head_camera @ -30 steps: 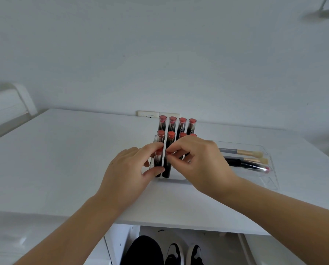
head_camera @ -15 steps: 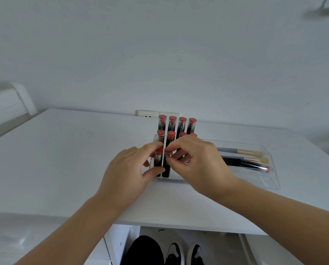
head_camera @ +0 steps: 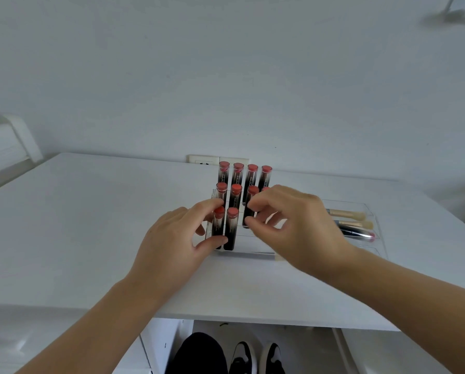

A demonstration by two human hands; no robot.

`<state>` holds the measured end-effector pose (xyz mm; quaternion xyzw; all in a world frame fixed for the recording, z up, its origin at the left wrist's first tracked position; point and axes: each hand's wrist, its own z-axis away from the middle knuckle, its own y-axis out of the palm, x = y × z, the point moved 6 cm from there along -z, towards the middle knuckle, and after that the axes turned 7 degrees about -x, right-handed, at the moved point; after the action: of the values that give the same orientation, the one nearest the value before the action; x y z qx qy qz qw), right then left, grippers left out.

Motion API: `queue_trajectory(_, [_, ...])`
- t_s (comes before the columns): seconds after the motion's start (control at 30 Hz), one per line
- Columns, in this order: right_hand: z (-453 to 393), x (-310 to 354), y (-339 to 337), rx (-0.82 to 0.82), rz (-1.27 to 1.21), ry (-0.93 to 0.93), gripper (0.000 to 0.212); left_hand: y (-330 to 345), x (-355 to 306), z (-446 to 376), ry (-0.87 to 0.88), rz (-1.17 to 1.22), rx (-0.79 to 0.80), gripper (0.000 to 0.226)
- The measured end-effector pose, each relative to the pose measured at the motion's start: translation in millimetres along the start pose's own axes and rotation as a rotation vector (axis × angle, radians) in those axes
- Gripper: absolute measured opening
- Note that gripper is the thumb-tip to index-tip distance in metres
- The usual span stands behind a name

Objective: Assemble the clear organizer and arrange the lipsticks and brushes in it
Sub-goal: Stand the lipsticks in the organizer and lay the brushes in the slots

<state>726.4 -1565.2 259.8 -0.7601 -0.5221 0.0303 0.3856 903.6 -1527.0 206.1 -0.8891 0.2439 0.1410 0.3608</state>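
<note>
a plain white wall (head_camera: 226, 76) filled the upper view, evenly lit by soft daylight. a white table (head_camera: 77, 225) ran under the grip out to that wall, where a pale wall socket (head_camera: 203, 160) sat just behind the grip. far left of the grip stood a white rail (head_camera: 12, 141) of some furniture. below the table's near edge, a white floor (head_camera: 307, 354) showed.
</note>
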Motion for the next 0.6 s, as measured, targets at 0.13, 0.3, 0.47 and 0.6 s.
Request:
queue_trajectory(0.13, [-6.2, -28.2, -37.3, 0.031, 0.147, 0.044, 0.01, 0.3, 4.6, 2.3, -0.03, 0.012, -0.002, 0.061])
queue_trajectory(0.3, [-7.0, -78.8, -73.1, 0.395, 0.321, 0.184, 0.011, 2.3, 8.0, 2.8, -0.041, 0.016, 0.006, 0.061])
queue_trajectory(0.47, [3.9, -101.4, -80.2, 0.647, 0.512, 0.152, 0.018, 4.3, 11.3, 2.8, -0.059, 0.028, 0.013, 0.061])
queue_trajectory(0.6, [10.2, -105.9, -76.2, 0.654, 0.552, 0.137, 0.014, 4.0, 12.1, 3.9, -0.067, 0.02, 0.007, 0.063])
